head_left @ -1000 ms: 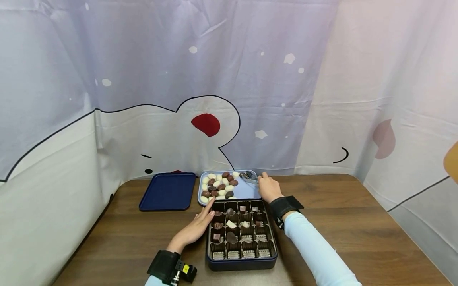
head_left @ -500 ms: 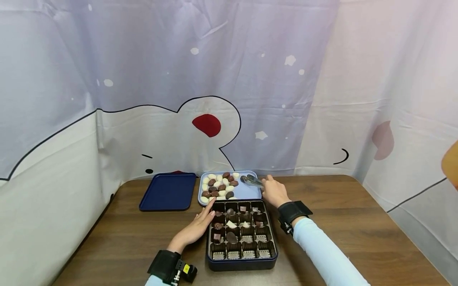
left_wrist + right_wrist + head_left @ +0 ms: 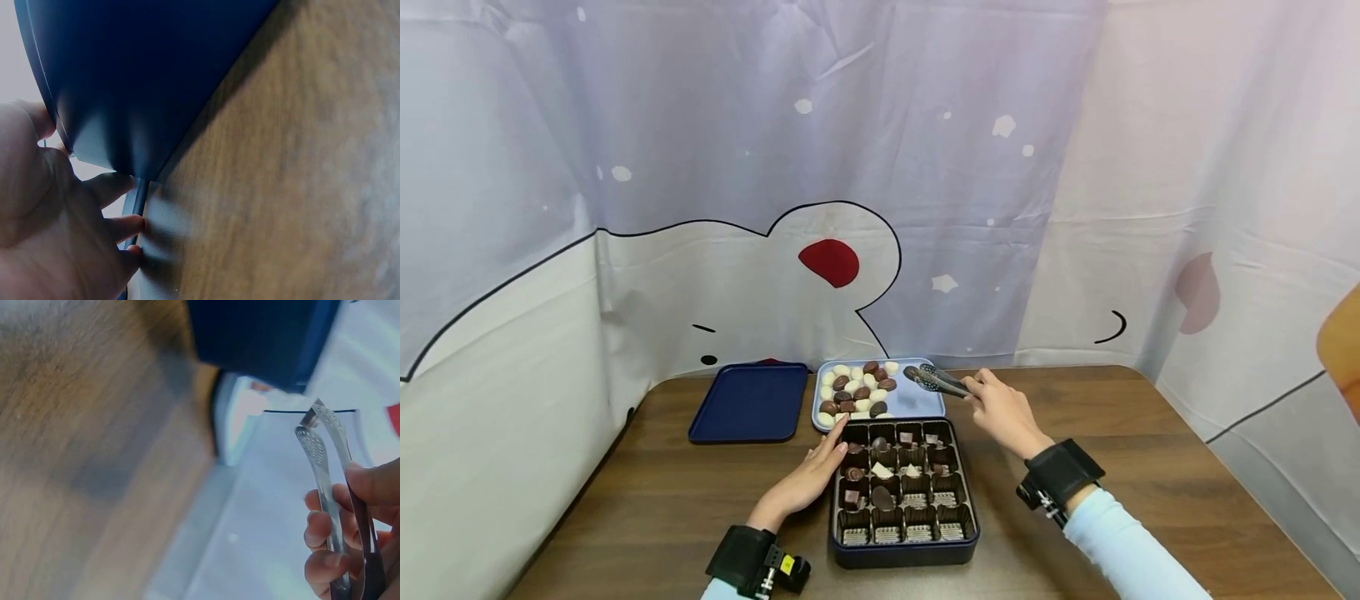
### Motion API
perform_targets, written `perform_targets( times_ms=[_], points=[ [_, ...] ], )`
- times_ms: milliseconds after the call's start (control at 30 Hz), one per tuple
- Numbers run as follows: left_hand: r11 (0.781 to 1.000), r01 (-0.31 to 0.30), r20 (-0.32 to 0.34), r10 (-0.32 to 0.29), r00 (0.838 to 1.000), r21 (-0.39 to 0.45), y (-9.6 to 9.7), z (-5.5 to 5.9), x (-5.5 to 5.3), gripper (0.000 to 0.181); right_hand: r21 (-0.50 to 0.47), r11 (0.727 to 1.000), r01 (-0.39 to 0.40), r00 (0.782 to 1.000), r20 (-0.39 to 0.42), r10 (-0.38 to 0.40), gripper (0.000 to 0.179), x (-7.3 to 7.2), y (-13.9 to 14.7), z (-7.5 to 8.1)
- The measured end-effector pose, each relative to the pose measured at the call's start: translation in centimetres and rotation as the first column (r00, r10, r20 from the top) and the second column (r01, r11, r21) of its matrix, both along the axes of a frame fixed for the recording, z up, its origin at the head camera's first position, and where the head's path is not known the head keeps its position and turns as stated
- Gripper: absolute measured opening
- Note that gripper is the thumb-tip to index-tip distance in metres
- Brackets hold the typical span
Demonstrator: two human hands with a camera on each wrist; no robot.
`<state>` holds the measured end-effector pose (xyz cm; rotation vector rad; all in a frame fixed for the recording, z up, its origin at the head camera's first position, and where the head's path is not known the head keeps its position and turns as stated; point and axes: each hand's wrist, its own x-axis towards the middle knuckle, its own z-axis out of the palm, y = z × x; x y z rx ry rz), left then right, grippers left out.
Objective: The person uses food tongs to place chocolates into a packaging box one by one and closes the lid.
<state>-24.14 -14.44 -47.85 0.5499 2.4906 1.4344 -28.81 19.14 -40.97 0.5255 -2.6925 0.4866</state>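
Observation:
My right hand (image 3: 1003,414) holds metal tongs (image 3: 946,383) over the right end of a light blue tray (image 3: 922,406). In the right wrist view the tongs (image 3: 326,478) have perforated tips, with a small brown piece (image 3: 309,419) between them that looks like a chocolate. White and brown chocolates (image 3: 853,386) fill the tray's left part. My left hand (image 3: 805,482) rests with extended fingers on the upper left side of a dark blue box (image 3: 902,556). Its black divided insert holds chocolates in several compartments of the three far rows; the nearest row shows bare compartment floors.
A flat dark blue lid or tray (image 3: 748,403) lies at the back left of the wooden table (image 3: 1112,467). The light blue tray stands right behind the box. A printed curtain (image 3: 970,208) hangs along the table's back edge.
My right hand has moved right and toward me, drawing the tongs back and up from the light blue tray. The left hand stays on the box.

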Motion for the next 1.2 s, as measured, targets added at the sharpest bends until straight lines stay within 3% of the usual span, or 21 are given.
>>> perform_targets(
  times_ms=[267, 467, 633, 833, 1033, 1200],
  points=[
    [1.0, 0.013, -0.026, -0.012, 1.0, 0.016, 0.0, -0.4, 0.0, 0.067, 0.034, 0.997, -0.064, 0.993, -0.098, 0.067, 0.025, 4.6, 1.4, 2.3],
    [1.0, -0.004, -0.002, 0.004, 1.0, -0.011, -0.2, -1.2, -0.4, 0.077, 0.124, 0.981, -0.15, 0.972, -0.162, 0.169, 0.025, 8.3, 2.1, 2.2],
    [1.0, -0.004, 0.001, 0.004, 1.0, -0.011, -0.3, -1.6, -0.6, 0.083, 0.171, 0.956, -0.238, 0.949, -0.171, 0.267, 0.028, 10.4, 2.7, 2.1],
    [1.0, -0.006, 0.004, 0.006, 1.0, -0.013, 0.0, -0.7, -0.2, 0.064, 0.222, 0.921, -0.319, 0.921, -0.158, 0.357, 0.028, 11.7, 3.0, 2.0],
    [0.999, -0.017, 0.023, 0.018, 1.0, -0.04, 0.1, -0.2, -0.2, 0.062, 0.197, 0.915, -0.353, 0.925, -0.076, 0.373, 0.027, 12.0, 3.0, 2.1],
    [0.999, -0.022, 0.022, 0.023, 1.0, -0.045, 0.2, -0.2, -0.3, 0.061, 0.17, 0.921, -0.35, 0.926, -0.087, 0.368, 0.029, 11.6, 2.6, 2.6]
  ],
)
